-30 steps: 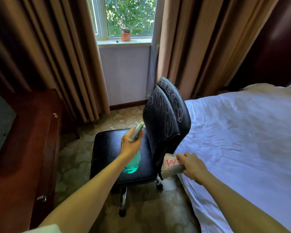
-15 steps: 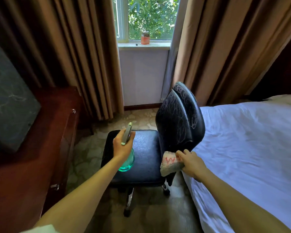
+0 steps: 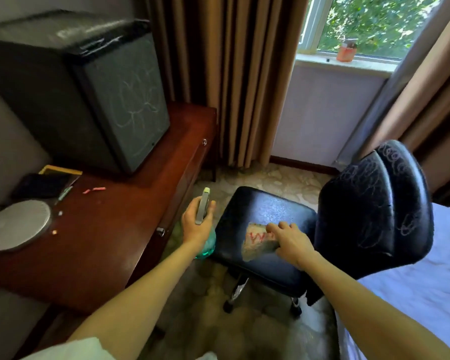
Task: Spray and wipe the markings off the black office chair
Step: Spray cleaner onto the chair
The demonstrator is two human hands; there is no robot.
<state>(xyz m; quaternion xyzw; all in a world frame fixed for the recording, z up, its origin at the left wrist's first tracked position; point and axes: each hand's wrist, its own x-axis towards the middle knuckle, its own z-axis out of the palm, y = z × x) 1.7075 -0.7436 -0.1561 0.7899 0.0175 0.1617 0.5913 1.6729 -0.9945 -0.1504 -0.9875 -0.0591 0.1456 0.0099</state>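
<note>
The black office chair point(image 3: 369, 203) stands beside the bed, its backrest covered in pale scribbled loops. Its seat point(image 3: 265, 209) faces left toward the desk. My left hand point(image 3: 196, 224) grips a spray bottle point(image 3: 203, 211) with a teal body and pale trigger head, held just left of the seat's edge. My right hand point(image 3: 289, 240) holds a white cloth point(image 3: 257, 241) with red lettering down on the seat cushion, fingers curled over its right side.
A dark wooden desk point(image 3: 115, 229) stands at the left with a black mini fridge point(image 3: 89, 94) marked with chalk lines, a round grey fan point(image 3: 18, 224) and small chalk bits. The white bed point(image 3: 426, 281) lies right. Brown curtains point(image 3: 231, 74) flank the window.
My view has swung left and closer. My right hand has carried the cloth from the backrest's lower edge onto the seat. My left hand with the bottle has shifted off the seat to its left edge.
</note>
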